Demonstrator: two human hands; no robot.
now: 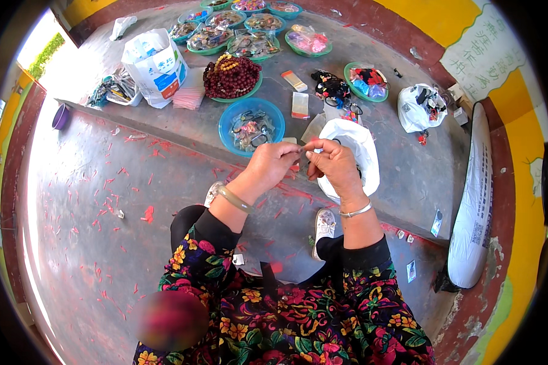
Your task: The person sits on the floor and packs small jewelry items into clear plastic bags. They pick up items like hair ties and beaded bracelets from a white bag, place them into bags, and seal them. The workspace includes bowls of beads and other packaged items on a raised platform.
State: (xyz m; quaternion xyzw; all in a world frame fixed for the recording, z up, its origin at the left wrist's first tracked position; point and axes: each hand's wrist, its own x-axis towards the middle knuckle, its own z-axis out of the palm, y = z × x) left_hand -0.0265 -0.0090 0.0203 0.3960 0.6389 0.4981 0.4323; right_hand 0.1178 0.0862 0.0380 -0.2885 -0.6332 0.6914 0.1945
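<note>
- Grip: L hand (271, 162) & R hand (336, 166) pinch tiny item (301, 149) btwn, too small to ID.
- Slack pinch cld drop it in white bag (366, 143) or nr blue basin (225, 132), hard to find.

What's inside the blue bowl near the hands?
Inside the blue bowl are clear packets heaped together, with some pink and dark bits showing. What lies under the heap is covered, and the left hand hides a little of the bowl's near edge.
</note>
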